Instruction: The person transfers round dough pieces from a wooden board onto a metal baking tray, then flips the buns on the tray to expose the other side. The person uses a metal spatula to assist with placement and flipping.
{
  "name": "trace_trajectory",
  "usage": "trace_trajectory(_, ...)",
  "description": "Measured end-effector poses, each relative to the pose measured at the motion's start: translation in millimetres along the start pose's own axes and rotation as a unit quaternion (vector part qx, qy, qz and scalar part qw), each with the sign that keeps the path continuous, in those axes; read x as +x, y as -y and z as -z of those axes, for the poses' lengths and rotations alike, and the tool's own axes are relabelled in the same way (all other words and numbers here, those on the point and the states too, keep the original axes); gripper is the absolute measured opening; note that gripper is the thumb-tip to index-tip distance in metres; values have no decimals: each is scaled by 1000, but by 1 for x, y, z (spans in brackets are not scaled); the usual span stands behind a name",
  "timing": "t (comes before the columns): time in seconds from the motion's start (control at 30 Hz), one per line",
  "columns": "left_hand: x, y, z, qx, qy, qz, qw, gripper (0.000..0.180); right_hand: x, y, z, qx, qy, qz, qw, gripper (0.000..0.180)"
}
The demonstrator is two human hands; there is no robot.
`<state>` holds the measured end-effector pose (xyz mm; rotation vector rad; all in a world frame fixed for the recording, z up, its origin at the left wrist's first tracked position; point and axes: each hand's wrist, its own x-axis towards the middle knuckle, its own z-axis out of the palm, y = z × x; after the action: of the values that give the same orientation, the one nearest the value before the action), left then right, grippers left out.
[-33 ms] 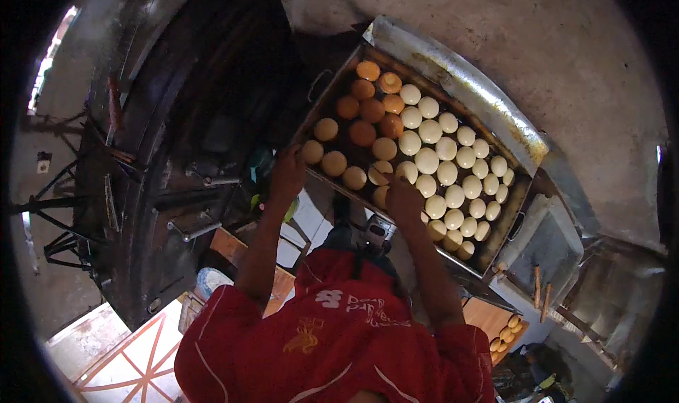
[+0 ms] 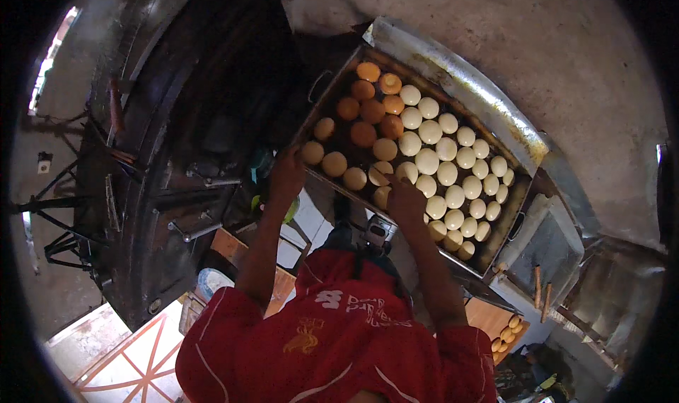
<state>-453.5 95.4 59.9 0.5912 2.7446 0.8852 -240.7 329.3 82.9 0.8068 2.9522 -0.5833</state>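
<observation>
A wide rectangular metal pan [image 2: 511,239] lies tilted across the view, holding many round dough balls in dark, shiny liquid. Pale dough balls [image 2: 426,161] fill its middle and right; browned dough balls [image 2: 372,111] are grouped at the far left. My left hand [image 2: 286,175] is closed at the pan's near left corner, beside tan balls. My right hand [image 2: 406,203] is closed over the near edge, next to a tan ball [image 2: 380,173] crossed by a thin dark line. Shadow hides what either hand's fingers hold.
A bent metal sheet [image 2: 453,70] stands along the pan's far side. Dark metal doors with handles [image 2: 194,226] are at left. A grey tray with sticks [image 2: 541,247] lies at right. Below it, a wooden board [image 2: 488,318] bears several golden pieces. A white bowl [image 2: 212,281] sits lower left.
One tan ball at the pan's left, near my left hand, now looks narrower and tipped. My right hand has shifted very slightly; my left hand stays about where it was.
</observation>
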Motion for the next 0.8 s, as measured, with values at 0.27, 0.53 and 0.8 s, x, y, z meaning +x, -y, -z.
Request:
trace_trajectory(0.27,-2,-6,2,-60,2,17,998,33,37,-13,-9,-34,9,98,995,38)
trace_trajectory(0.53,-8,5,3,-65,-2,56,996,32,1,-18,56,-98,58,64,991,40)
trace_trajectory(0.8,-1,-27,-1,2,19,-46,999,32,-13,-63,18,-88,83,32,992,38)
